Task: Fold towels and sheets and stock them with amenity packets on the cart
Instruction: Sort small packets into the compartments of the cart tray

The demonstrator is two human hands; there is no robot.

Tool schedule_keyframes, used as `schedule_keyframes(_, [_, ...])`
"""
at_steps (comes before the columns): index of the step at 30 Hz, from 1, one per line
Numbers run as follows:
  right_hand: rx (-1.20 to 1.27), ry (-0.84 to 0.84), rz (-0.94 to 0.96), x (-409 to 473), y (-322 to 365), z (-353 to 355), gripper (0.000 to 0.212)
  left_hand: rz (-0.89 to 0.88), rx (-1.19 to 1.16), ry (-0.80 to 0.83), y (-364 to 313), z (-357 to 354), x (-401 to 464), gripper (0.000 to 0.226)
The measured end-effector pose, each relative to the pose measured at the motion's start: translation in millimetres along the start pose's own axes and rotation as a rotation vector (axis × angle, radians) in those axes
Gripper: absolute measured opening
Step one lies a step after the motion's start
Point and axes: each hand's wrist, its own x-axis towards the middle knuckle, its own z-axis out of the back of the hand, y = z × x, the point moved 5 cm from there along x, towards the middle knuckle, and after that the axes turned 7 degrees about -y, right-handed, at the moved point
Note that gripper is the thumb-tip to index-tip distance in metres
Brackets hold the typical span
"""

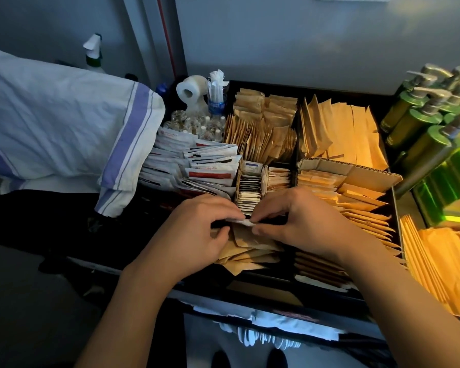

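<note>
Head view of the cart top tray [395, 205], amenity-stocking stage. The tray's compartments already appear largely filled: brown paper packets [263, 123] stand in rows at upper centre; broader kraft envelopes [340, 134] fill the upper right; white-and-red sachets [194, 160] crowd the centre left; a narrow cardboard divider row of small sachets [250, 189] runs down the middle; green pump bottles [422, 128] stand at the right edge. A striped white cloth [64, 123], bundled rather than neatly folded, lies at the left of the frame; so folding seems to remain, while packet stocking looks close to done, as a judgement only. Both hands meet at lower centre, above a loose heap of brown packets [247, 245]; the left hand [197, 229] and right hand [303, 221] have curled fingers, thumb and forefinger of each pinching one small white packet [243, 222] between them, just at the near end of the small-sachet row; forearms enter from the bottom edge, converging.
</note>
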Motion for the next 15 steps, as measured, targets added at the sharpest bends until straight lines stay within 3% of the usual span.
schedule_keyframes(6, [0.001, -0.129, 0.081, 5.5, 12.9, 2.5, 0.015, 0.015, 0.005, -0.103, -5.1, 0.9, 12.0, 0.019])
schedule_keyframes(11, [-0.058, -0.185, -0.002, 3.5, 4.9, 13.4, 0.02, 0.052, -0.062, -0.223, -1.4, 26.7, 15.5, 0.021])
schedule_keyframes(15, [-0.037, -0.312, 0.083, 10.0, 26.3, 31.3, 0.014, 0.042, -0.131, -0.326, -9.1, 53.6, 23.0, 0.023])
